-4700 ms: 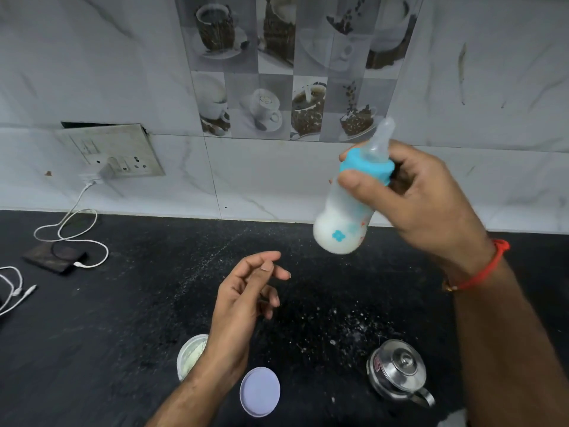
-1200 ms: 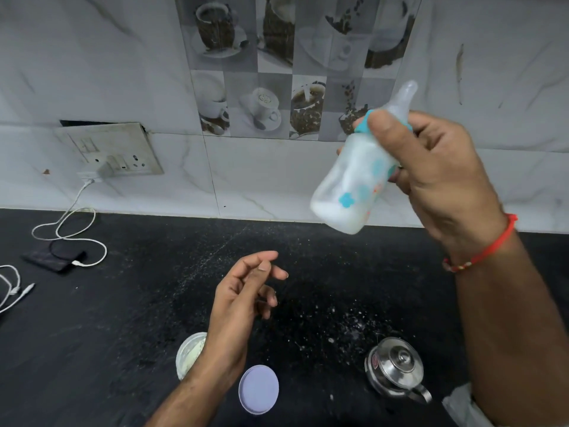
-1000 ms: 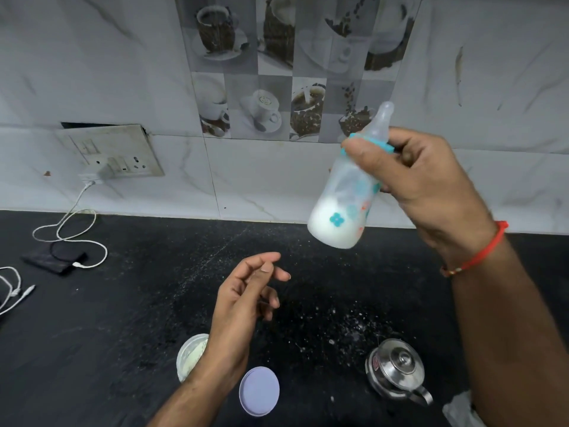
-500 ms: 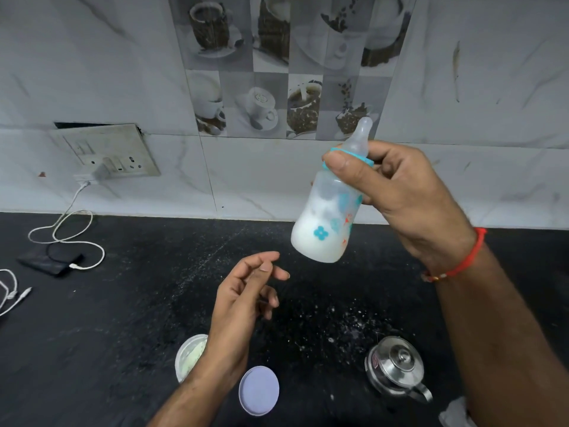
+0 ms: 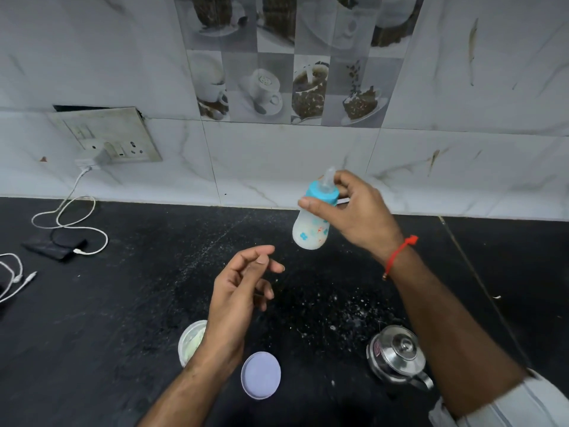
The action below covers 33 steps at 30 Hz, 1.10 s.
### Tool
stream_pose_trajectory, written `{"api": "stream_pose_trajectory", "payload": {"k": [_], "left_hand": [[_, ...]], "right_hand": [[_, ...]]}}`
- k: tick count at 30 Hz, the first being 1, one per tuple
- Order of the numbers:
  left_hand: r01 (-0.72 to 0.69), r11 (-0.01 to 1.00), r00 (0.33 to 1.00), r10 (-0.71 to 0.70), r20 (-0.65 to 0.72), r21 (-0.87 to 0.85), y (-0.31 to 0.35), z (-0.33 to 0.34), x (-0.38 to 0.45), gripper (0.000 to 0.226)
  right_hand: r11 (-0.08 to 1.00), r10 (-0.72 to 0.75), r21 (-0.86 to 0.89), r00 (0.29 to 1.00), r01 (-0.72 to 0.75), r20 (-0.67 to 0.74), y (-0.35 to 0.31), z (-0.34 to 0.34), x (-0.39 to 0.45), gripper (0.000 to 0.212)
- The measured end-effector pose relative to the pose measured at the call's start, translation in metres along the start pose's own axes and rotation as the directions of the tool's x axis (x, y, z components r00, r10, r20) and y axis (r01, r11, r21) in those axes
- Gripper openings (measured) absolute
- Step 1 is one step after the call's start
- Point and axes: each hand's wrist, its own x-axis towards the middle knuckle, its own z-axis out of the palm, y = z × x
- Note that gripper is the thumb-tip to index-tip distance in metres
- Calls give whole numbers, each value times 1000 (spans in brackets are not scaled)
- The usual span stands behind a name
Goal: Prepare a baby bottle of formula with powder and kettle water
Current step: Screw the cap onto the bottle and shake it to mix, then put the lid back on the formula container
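A: Where is the bottle [image 5: 311, 231]?

B: In the air above the black counter [image 5: 123, 303], in front of the marble wall tiles. The right hand [image 5: 358, 215] grips it near the top, thumb across the front under the blue collar [image 5: 321, 195], fingers wrapped behind. It leans a little, teat [image 5: 328, 177] up and toward the wall.

A: What is inside?

B: The body looks milky white, most clearly toward the bottom. It has small blue and red prints on it.

A: And the left hand [image 5: 237, 300]?

B: It holds nothing. It hovers over the counter, lower than the bottle and to its left, fingers loosely curled and apart, palm turned right.

A: What lies on the counter?

B: Close to the near edge, an open tub [image 5: 191, 340] with pale powder in it, partly hidden under the left wrist. Just right of it a round lid [image 5: 261, 375] lies flat. Further right stands a steel kettle [image 5: 397, 355], lid on, with the right forearm passing over its right side. Between tub and kettle the counter is dusted with white specks [image 5: 332, 312].

A: Anything else?

B: On the far left a dark phone [image 5: 54, 246] lies flat with a white cable [image 5: 66, 217] running up to a charger in the wall socket [image 5: 107, 140]. A second white cable [image 5: 15, 278] lies at the left edge. There is a red thread [image 5: 400, 251] round the right wrist.
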Motion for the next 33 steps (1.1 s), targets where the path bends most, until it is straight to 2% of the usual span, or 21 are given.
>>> {"api": "stream_pose_trajectory", "payload": {"k": [3, 9, 14, 20, 25, 27, 29, 33], "left_hand": [[15, 1000, 999, -14, -31, 18, -3, -3, 2, 18], [26, 999, 998, -24, -50, 45, -8, -7, 2, 18], [32, 998, 998, -29, -58, 51, -9, -13, 0, 18], [35, 997, 996, -30, -80, 64, -12, -19, 1, 18], [39, 997, 997, -35, -70, 62, -12, -18, 2, 18], [37, 997, 997, -33, -64, 61, -12, -19, 2, 18], [35, 997, 998, -31, -59, 66, -11, -20, 3, 18], [14, 998, 998, -11, -59, 56, -13, -20, 7, 18]], "right_hand": [[992, 56, -118, 998, -52, 32, 36, 24, 4, 61], [946, 162, -310, 969, -99, 184, 115, 79, 6, 59], [928, 271, -323, 931, -185, 245, 154, 102, -8, 58], [936, 289, -272, 929, -224, 231, 166, 106, -15, 60], [943, 295, -240, 909, -229, 293, 165, 96, -21, 82], [952, 270, -222, 921, -211, 282, 159, 89, -25, 90], [962, 222, -207, 949, -176, 225, 149, 81, -30, 90], [987, 39, -159, 999, -35, 20, 125, 71, -47, 67]]}}
